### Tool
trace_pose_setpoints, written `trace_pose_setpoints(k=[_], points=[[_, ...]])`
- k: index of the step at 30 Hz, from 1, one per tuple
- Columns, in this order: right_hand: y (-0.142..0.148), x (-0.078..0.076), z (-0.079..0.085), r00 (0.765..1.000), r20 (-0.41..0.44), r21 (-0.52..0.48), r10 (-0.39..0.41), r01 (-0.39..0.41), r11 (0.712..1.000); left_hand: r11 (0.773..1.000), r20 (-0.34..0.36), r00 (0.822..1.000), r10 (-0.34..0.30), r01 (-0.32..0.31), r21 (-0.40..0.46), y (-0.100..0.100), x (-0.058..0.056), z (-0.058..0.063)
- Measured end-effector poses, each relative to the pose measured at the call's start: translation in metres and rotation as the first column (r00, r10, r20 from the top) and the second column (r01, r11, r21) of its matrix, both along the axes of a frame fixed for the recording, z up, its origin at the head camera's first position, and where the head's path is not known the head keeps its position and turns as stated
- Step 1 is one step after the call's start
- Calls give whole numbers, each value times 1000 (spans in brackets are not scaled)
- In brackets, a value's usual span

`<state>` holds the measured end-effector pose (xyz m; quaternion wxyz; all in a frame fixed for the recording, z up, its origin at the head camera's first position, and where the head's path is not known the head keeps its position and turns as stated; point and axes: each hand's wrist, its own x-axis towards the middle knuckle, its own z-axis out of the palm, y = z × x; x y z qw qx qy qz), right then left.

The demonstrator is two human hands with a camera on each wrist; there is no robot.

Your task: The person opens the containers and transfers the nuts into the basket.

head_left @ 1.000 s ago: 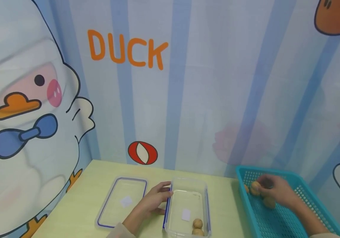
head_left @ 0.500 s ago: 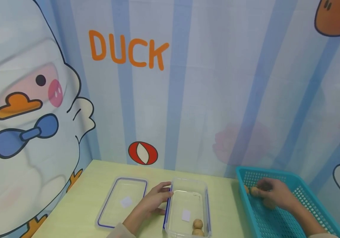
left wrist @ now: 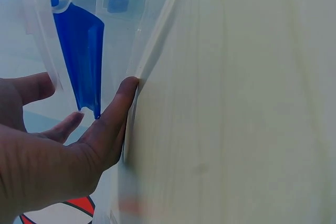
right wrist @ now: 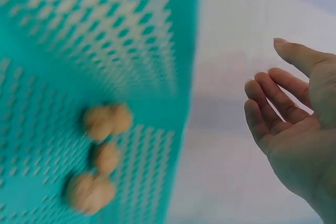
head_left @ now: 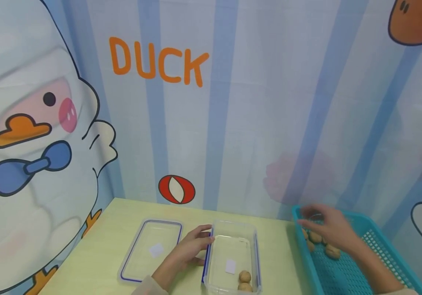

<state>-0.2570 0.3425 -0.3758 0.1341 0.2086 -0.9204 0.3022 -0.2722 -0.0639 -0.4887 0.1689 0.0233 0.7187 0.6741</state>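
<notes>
My left hand (head_left: pixel 192 246) rests against the left side of a clear plastic box (head_left: pixel 257 250), its fingers fairly straight. In the left wrist view the fingers lie around a blue latch (left wrist: pixel 81 59) on the box wall. Two round brown walnuts (head_left: pixel 245 277) sit in the box's near right corner, beside a white paper square (head_left: pixel 230 266). Over the back left of a teal basket (head_left: pixel 380 241), my right hand (head_left: pixel 330 227) is raised with nothing in it. Several walnuts (right wrist: pixel 90 192) lie below it on the basket floor, partly hidden by the hand in the head view.
A clear lid (head_left: pixel 137 250) with a blue seal lies flat on the pale table (head_left: pixel 277 246), left of the box. Behind the table hangs a striped backdrop (head_left: pixel 262 102) with duck drawings. The basket's rim rises on the right side of the table.
My right hand has lifted off the walnuts, up and slightly left, with its fingers spreading; the walnuts are left in the basket. The left hand and box stay put.
</notes>
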Motion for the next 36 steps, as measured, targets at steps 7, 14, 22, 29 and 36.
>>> trace_pose_setpoints(k=[7, 14, 22, 29, 36], points=[[-58, 10, 19, 983, 3, -31, 185, -185, 982, 1000, -6, 1000, -4, 4, 5, 0, -1, -1], [-100, 9, 10, 928, 57, 64, 368, -371, 926, 1000, -8, 1000, -9, 10, 11, 0, 0, 0], [-129, 9, 3, 875, 212, 109, 435, -464, 879, 1000, -11, 1000, -3, 3, 3, -1, -1, -2], [-147, 5, -12, 845, 274, 158, 459, -510, 846, 1000, -4, 1000, 0, 0, -6, -3, -3, -2], [-152, 3, -36, 830, 348, 218, 436, -524, 823, 1000, 6, 1000, 5, -4, -15, -1, -4, -2]])
